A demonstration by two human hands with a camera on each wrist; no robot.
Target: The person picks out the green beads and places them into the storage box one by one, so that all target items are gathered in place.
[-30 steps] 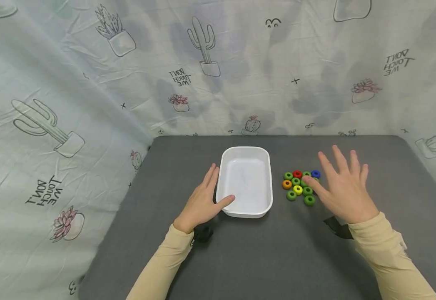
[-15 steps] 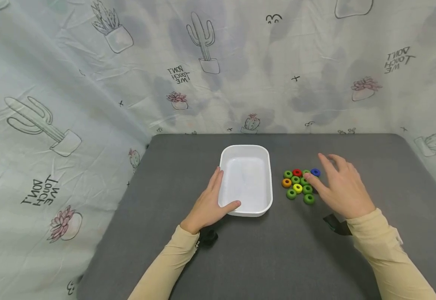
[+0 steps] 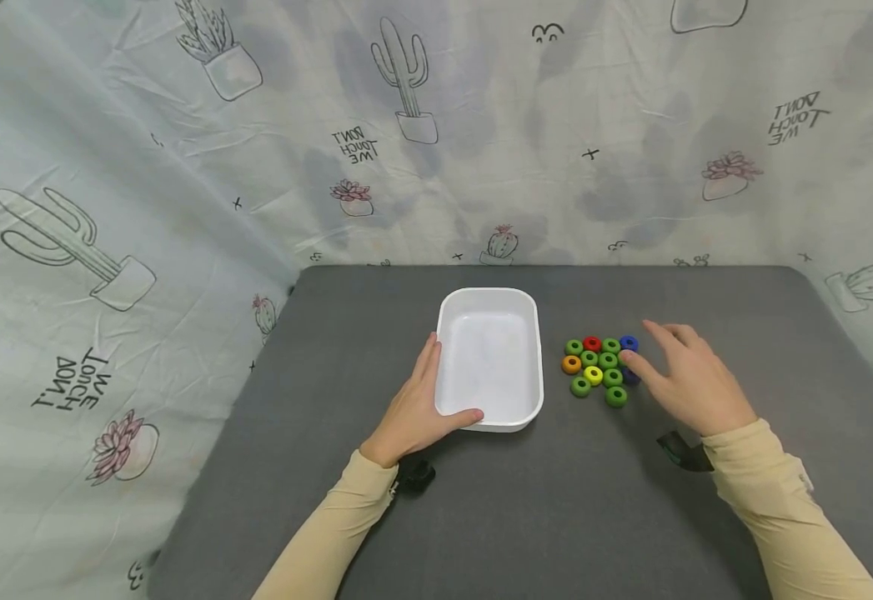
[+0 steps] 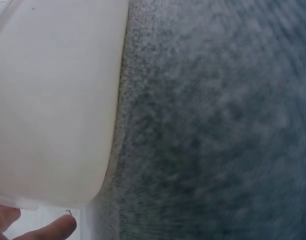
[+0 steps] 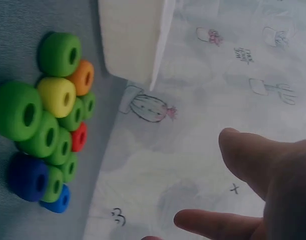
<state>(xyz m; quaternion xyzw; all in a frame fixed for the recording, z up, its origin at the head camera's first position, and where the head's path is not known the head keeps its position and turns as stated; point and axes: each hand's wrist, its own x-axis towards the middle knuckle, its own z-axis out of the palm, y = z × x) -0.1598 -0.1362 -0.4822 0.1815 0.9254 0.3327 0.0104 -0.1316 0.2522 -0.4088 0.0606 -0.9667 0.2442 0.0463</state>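
Observation:
A white rectangular tray (image 3: pixel 492 362) stands on the grey table. At its near-left corner, my left hand (image 3: pixel 413 417) touches it, fingers stretched along the outer left wall and thumb over the near rim. Right of the tray lies a cluster of rings with central holes: several green rings (image 3: pixel 612 377), an orange ring (image 3: pixel 571 364), a yellow ring (image 3: pixel 593 375), a red ring (image 3: pixel 592 343) and two blue rings (image 3: pixel 629 342). Over the cluster's right side hovers my right hand (image 3: pixel 691 379), thumb and fingers apart. In the right wrist view its thumb (image 5: pixel 248 155) shows nothing gripped.
The grey table (image 3: pixel 526 517) extends around the tray and rings. A pale curtain (image 3: pixel 466 125) printed with cacti hangs behind the table and along its sides. A dark wrist device (image 3: pixel 415 477) sits under the left cuff, another dark piece (image 3: pixel 682 452) near the right.
My right hand's spread fingers have drawn in and bent, the hand staying by the rings' right side. The left thumb has shifted right along the tray's near rim.

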